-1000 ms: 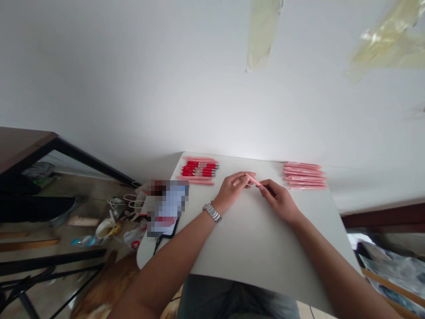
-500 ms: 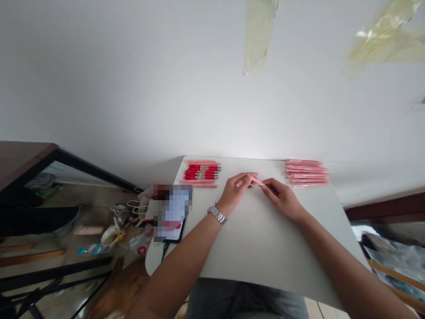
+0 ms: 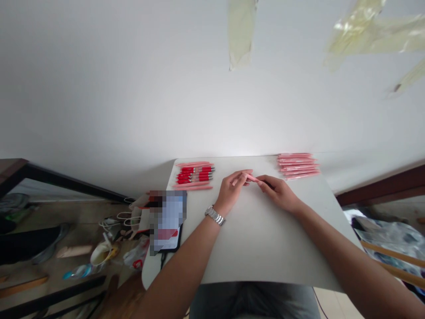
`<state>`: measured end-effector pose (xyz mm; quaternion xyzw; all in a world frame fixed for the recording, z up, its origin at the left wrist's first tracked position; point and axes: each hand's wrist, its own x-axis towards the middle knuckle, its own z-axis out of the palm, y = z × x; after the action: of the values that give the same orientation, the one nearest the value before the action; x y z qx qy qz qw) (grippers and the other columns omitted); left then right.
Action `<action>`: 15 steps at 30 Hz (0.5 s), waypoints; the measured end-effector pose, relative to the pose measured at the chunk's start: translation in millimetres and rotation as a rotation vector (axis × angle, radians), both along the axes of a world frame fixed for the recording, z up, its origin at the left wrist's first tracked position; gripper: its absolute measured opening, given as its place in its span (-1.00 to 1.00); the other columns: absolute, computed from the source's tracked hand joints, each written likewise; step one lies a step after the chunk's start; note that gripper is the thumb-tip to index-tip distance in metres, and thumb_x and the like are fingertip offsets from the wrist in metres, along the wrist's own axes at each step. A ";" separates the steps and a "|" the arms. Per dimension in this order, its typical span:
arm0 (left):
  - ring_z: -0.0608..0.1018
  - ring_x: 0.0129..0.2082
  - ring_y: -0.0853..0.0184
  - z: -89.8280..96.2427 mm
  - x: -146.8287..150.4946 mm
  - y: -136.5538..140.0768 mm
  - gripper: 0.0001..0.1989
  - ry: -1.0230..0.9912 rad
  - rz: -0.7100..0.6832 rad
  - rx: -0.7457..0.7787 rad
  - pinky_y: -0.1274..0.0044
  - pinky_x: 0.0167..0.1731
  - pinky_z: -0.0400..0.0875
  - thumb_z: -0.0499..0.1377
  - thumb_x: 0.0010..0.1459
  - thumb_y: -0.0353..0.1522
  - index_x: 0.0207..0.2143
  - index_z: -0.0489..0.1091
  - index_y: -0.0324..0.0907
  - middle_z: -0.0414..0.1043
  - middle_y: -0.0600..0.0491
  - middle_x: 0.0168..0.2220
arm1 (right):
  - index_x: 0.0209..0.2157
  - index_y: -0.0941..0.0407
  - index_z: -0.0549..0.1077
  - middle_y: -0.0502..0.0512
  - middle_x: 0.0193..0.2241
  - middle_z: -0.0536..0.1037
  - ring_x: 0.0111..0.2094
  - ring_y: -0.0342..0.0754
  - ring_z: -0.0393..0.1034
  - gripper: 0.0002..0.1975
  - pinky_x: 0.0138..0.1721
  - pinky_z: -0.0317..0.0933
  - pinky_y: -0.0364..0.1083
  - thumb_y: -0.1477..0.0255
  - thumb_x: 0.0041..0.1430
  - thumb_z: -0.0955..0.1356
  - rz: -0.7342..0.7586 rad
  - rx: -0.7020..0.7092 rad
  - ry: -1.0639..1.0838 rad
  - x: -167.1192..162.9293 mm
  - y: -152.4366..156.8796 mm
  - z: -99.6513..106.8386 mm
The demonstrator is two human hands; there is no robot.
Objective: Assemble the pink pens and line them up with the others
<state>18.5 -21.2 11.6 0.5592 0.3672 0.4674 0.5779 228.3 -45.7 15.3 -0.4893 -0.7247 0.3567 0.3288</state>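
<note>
A slim pink pen (image 3: 252, 178) is held level above the white table between both hands. My left hand (image 3: 233, 186), with a metal watch on its wrist, pinches the pen's left end. The fingers of my right hand (image 3: 277, 190) are closed on its right end. Beyond my left hand lie several red pens (image 3: 195, 175) with clear middles, and pink pens (image 3: 192, 187) lie on either side of them. Toward the back right sits a pile of pink pens (image 3: 299, 167) in clear wrappers.
A phone (image 3: 174, 239), partly blurred out, lies at the left edge of the white table (image 3: 265, 252) with a cable plugged in. The wall (image 3: 199, 88) rises behind the table. On the floor at left are a cup (image 3: 99, 254), a bottle (image 3: 78, 271) and a plastic bag.
The view has turned slightly to the right. Both hands keep hold of the pink pen, which lies a little flatter, and the right fingers have moved closer to the left ones.
</note>
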 end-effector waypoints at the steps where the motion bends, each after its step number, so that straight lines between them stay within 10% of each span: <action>1: 0.65 -0.11 0.21 -0.3 -0.1 0.2 -0.53 -0.001 -0.004 0.003 0.40 -0.04 0.57 0.18 0.34 -0.03 0.01 0.59 -0.20 0.65 -0.11 -0.06 | 0.00 0.07 0.54 0.10 -0.19 0.64 -0.26 0.00 0.44 -0.59 -0.22 0.28 -0.06 0.11 0.46 0.23 0.001 0.006 -0.002 -0.3 0.0 0.2; 15: 0.65 -0.11 0.23 2.6 0.2 -0.5 -0.53 0.003 -0.021 0.052 0.44 -0.07 0.54 0.17 0.35 -0.05 0.05 0.57 -0.22 0.65 -0.12 -0.09 | -0.10 0.12 0.55 0.03 -0.39 0.53 -0.40 -0.09 0.32 -0.56 -0.34 0.18 -0.11 0.08 0.45 0.23 -0.013 0.040 -0.018 -0.5 2.1 -5.4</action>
<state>18.7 -21.7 14.2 0.5785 0.3498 0.4699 0.5676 227.8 -43.6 9.9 -0.4906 -0.7313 0.3355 0.3344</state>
